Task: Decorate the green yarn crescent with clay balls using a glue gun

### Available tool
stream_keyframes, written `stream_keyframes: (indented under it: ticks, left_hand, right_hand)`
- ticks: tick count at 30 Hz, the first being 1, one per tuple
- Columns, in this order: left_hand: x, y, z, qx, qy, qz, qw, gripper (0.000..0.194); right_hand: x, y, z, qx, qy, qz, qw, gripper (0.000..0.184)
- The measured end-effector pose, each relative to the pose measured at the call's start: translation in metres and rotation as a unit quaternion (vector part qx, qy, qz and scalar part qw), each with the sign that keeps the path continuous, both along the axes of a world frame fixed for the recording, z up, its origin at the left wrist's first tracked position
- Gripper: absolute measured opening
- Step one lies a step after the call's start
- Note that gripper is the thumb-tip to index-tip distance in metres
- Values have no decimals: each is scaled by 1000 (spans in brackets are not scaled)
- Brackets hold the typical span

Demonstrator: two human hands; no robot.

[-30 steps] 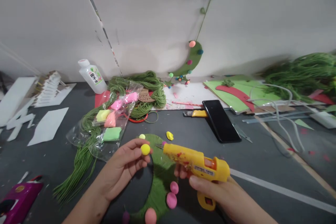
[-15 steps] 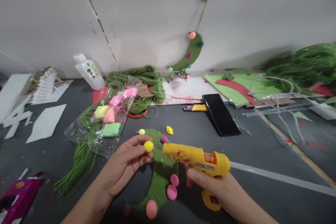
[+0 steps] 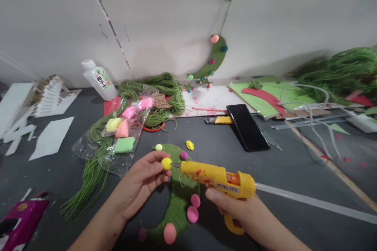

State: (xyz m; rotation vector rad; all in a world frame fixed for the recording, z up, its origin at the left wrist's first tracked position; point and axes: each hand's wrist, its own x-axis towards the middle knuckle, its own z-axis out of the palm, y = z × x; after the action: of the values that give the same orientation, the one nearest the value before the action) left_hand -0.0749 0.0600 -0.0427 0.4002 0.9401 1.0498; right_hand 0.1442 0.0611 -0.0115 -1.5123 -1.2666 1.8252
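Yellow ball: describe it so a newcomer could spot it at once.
On the dark table lies a green crescent. By its upper part, the left hand holds the yellow ball at the tip of the glue gun. It is round and bright, unlike the paler ball at the crescent's upper end and the misshapen yellow lump beyond.

Small round yellow clay ball (image 3: 166,164) — pinched in left hand (image 3: 147,174); yellow plastic glue gun (image 3: 218,177) — near-level, tip at ball.
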Motion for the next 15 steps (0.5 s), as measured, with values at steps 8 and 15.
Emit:
stream_keyframes:
  ticks: [8,15]
  left_hand:
    - [0,1,1,0,-1,-1,1000,14]
    - [0,0,1,-2,1,4,1000,16]
  right_hand:
    - [-1,-3,-4,1,20,-12,1000,39]
    - [3,-1,-4,35,68,35,996,37]
